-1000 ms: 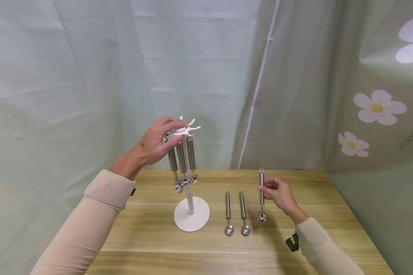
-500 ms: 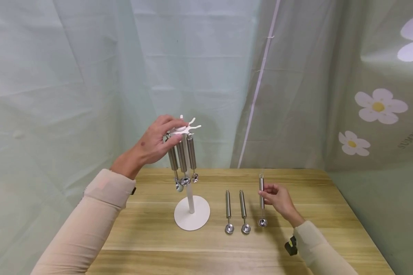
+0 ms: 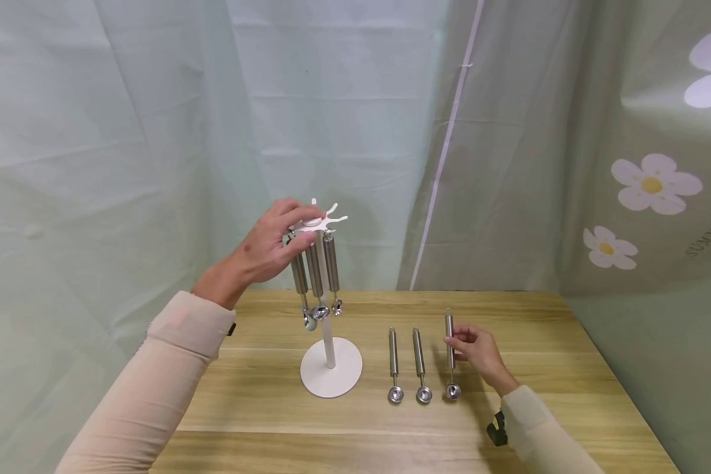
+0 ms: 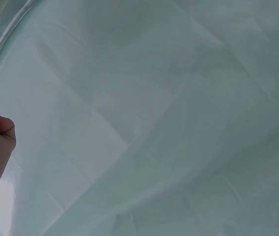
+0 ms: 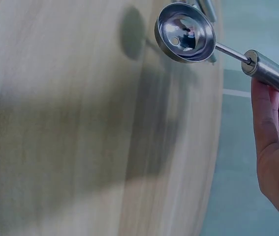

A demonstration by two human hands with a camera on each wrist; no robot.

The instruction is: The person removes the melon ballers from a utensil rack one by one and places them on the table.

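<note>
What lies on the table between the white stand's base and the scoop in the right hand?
In the head view, two steel scoops lie side by side between the base and the held scoop.

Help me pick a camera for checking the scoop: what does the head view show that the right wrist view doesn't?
Only the head view shows the white stand with hanging scoops, the left hand at its top, and two scoops lying on the table. Only the right wrist view shows the held scoop's bowl close up. Both show the right hand gripping that scoop.

A wooden table (image 3: 261,408) stands against pale green curtains (image 3: 154,131), the right one printed with white daisies (image 3: 654,184)
</note>
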